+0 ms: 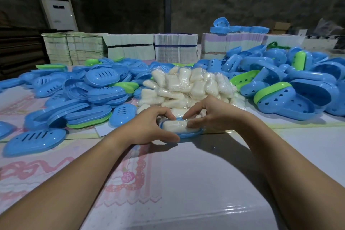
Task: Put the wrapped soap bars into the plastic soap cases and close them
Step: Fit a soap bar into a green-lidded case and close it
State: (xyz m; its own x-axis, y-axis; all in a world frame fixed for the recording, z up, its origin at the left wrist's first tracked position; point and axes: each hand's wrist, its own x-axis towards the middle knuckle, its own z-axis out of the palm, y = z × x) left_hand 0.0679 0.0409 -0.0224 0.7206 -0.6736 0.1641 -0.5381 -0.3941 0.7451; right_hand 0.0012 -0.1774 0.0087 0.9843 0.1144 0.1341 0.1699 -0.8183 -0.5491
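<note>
A wrapped white soap bar lies in a blue case half on the table in front of me. My left hand curls round the left end of that case, thumb along its near rim. My right hand pinches the right end of the bar with thumb and fingers. Just behind my hands is a heap of wrapped soap bars. Blue case lids with slots are piled at the left. Deeper blue case halves with heart holes are piled at the right, some green.
Stacks of flat cartons line the back of the table, with more blue cases on top of them at the right. A white floor-standing air conditioner stands at the back left. The table has a pink patterned cover.
</note>
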